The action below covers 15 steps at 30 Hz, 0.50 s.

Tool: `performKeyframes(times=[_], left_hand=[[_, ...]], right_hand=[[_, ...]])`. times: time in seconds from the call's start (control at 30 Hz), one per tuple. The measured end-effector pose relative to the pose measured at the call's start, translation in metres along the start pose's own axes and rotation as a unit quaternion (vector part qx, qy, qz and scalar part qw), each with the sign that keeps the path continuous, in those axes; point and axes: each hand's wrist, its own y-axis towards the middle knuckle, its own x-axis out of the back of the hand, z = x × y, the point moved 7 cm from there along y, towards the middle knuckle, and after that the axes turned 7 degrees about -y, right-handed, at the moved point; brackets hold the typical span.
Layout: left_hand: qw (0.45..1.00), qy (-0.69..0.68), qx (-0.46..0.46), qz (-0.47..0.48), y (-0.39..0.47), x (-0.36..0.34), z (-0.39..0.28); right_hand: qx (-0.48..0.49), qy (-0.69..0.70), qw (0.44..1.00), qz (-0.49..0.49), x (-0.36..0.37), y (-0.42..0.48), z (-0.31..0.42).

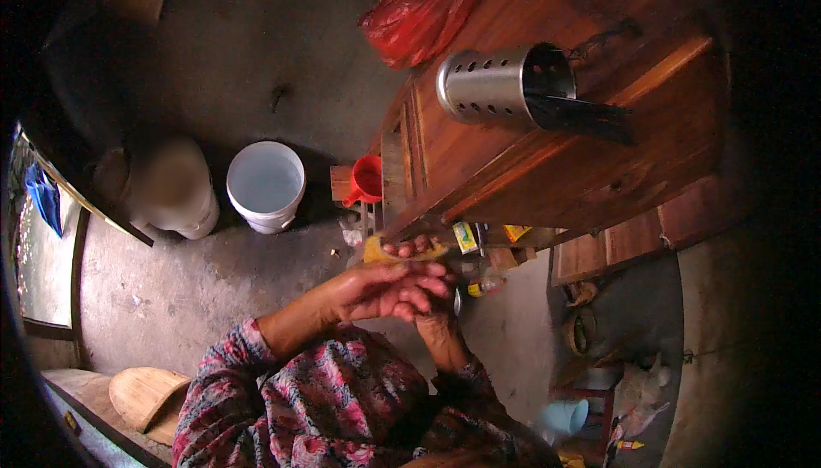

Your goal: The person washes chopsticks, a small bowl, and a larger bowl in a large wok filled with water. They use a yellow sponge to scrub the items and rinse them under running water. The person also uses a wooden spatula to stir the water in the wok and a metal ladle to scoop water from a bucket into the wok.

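My left hand (pixel 388 292) reaches in from the left, fingers apart and slightly bent, lying over my right hand; nothing shows in it. My right hand (pixel 441 304) is partly hidden behind it. Its fingers appear curled over a yellow cloth or sponge (pixel 374 250), just beyond the left hand. Both hands are in front of the near corner of a reddish wooden cabinet (pixel 513 167). Against the cabinet is a perforated metal utensil holder (pixel 484 83), its mouth towards the picture's right, with dark chopsticks or similar sticks (pixel 584 115) jutting out.
A red plastic bag (pixel 426 19) hangs over the cabinet's far edge. To the left, a white bucket (pixel 266 217) holds clear liquid beside another pale container (pixel 199 218). A red dipper (pixel 367 179) sits near the cabinet. A light blue cup (pixel 567 415) is lower right, a rounded wooden board (pixel 141 394) lower left.
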Motion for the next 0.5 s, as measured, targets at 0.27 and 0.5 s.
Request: performKeyframes(times=[0.27, 0.5], left_hand=[[0.914, 0.217, -0.244, -0.239, -0.017, 0.015, -0.013], [0.897, 0.139, -0.415, -0.063, 0.019, -0.043, -0.136]], right_hand=[[0.049, -0.764, 0.613, 0.194, -0.097, 0.039, 0.044], [0.099, -0.728, 0.668, -0.118, -0.072, 0.001, 0.125]])
